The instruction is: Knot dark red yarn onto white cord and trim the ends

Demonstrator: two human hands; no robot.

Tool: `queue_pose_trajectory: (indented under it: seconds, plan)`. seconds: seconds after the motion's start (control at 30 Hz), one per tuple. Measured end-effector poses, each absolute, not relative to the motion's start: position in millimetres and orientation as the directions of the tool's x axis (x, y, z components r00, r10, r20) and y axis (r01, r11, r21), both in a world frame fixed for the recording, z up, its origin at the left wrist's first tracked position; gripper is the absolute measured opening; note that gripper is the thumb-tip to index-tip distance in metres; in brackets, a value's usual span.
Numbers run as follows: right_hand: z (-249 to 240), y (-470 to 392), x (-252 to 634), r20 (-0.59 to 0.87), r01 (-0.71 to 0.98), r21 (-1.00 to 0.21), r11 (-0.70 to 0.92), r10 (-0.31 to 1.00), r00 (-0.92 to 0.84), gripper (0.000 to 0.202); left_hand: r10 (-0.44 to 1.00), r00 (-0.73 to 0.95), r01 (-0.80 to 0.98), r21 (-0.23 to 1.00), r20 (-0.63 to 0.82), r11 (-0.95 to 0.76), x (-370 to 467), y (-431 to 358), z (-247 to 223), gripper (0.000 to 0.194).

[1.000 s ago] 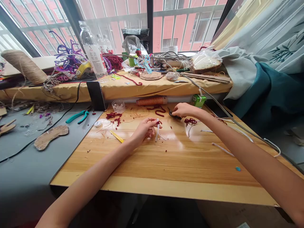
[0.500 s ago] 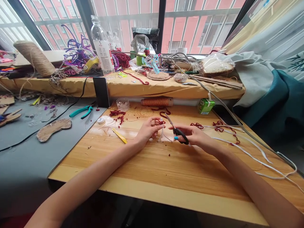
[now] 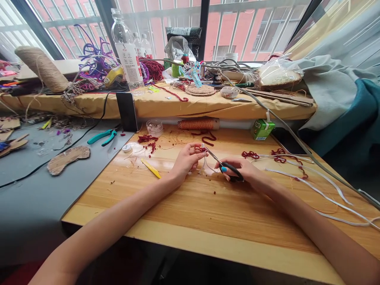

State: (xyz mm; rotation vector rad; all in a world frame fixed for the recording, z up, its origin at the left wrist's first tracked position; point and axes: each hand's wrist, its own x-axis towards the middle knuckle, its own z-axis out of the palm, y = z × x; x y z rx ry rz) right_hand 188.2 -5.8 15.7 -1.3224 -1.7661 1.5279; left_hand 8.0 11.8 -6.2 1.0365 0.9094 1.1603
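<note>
Over the middle of the wooden table (image 3: pixel 166 213), my left hand (image 3: pixel 187 160) is closed in a pinch on a small piece of dark red yarn (image 3: pixel 201 149). A thin white cord (image 3: pixel 207 164) hangs from it. My right hand (image 3: pixel 242 170) grips the black handles of a pair of scissors (image 3: pixel 218 159). Their blades point up and left, with the tips right at the red yarn beside my left fingertips. Whether the blades touch the yarn is too small to tell. Dark red yarn scraps (image 3: pixel 147 139) lie left of my left hand.
A yellow tool (image 3: pixel 151 168) lies near my left forearm. Behind are a clear round box (image 3: pixel 154 127), an orange thread spool (image 3: pixel 198 124) and a green carton (image 3: pixel 262 130). White cords (image 3: pixel 314 190) stretch at right; teal pliers (image 3: pixel 102 137) lie at left.
The scissors have swung down and left, so their tips now meet the red yarn in my left hand. My left hand has stayed nearly in place; the view has shifted slightly.
</note>
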Motion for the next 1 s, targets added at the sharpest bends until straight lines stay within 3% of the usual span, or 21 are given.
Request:
queue_pose_trajectory:
  seconds: [0.5, 1.0]
  plan:
    - [15, -7, 185, -0.24, 0.363, -0.929, -0.072, 0.864, -0.442, 0.048, 0.986, 0.158, -0.245, 0.965, -0.051, 0.089, 9, 10, -5, 0.033]
    - [5, -8, 184, -0.177, 0.256, -0.964, -0.072, 0.891, -0.417, 0.043, 0.988, 0.154, -0.229, 0.972, -0.015, 0.05, 8, 10, -7, 0.032]
